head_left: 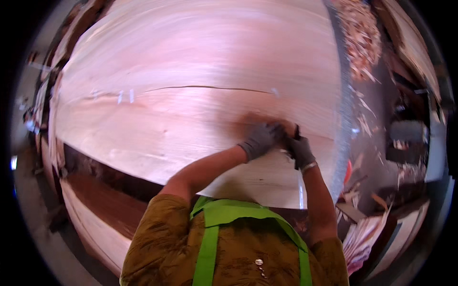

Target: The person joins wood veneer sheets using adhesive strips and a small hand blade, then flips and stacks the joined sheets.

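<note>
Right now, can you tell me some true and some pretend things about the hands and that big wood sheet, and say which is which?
1. Both hands wear grey gloves. True: left hand, right hand.
2. The hands rest on a big pale wood sheet. True.
3. The sheet has a long crack across it. True.
4. The hands are far apart. False: they are close together.
5. The straps on the shirt are red. False: they are bright green.

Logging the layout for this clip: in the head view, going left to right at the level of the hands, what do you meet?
Stacked veneer edges → large pale veneer sheet → gloved left hand → gloved right hand → grey bench edge strip → wood scraps on the floor.
</note>
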Motion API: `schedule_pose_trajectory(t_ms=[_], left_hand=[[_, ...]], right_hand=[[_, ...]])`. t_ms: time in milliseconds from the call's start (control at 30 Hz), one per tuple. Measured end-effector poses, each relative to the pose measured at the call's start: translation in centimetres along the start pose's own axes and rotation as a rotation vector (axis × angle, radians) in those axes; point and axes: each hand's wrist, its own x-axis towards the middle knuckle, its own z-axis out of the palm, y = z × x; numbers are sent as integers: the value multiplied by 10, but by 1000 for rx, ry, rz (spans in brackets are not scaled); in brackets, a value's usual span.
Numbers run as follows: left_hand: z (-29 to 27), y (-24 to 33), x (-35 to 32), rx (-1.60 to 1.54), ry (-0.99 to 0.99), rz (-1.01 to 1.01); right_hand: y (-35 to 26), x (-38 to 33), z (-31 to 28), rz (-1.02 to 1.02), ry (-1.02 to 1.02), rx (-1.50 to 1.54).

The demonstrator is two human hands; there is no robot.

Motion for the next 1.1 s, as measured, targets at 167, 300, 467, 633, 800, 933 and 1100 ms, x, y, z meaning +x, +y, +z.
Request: schedule_pose_trajectory(t_ms=[167, 300, 467, 633, 800, 933, 1100], left_hand=[[23, 4, -8, -47, 86, 15], [13, -4, -21, -87, -50, 36], [-52, -55, -76, -235, 175, -81], [-142, -167, -249, -86, 134, -259], [-184, -303, -381, 215, 172, -458], [-188, -352, -395, 244, 168, -398], [-187, -376, -382, 193, 54, -450]], right_hand=[[60, -13, 0, -32, -51, -41], [71, -67, 53, -171, -108, -218], [41, -91, 121, -745, -192, -482], [22, -96, 242, -476, -405, -314], [13, -38, 416, -327, -395, -229], [-20, 21, 515, -322, -316, -4], [-38, 76, 564, -241, -202, -82]])
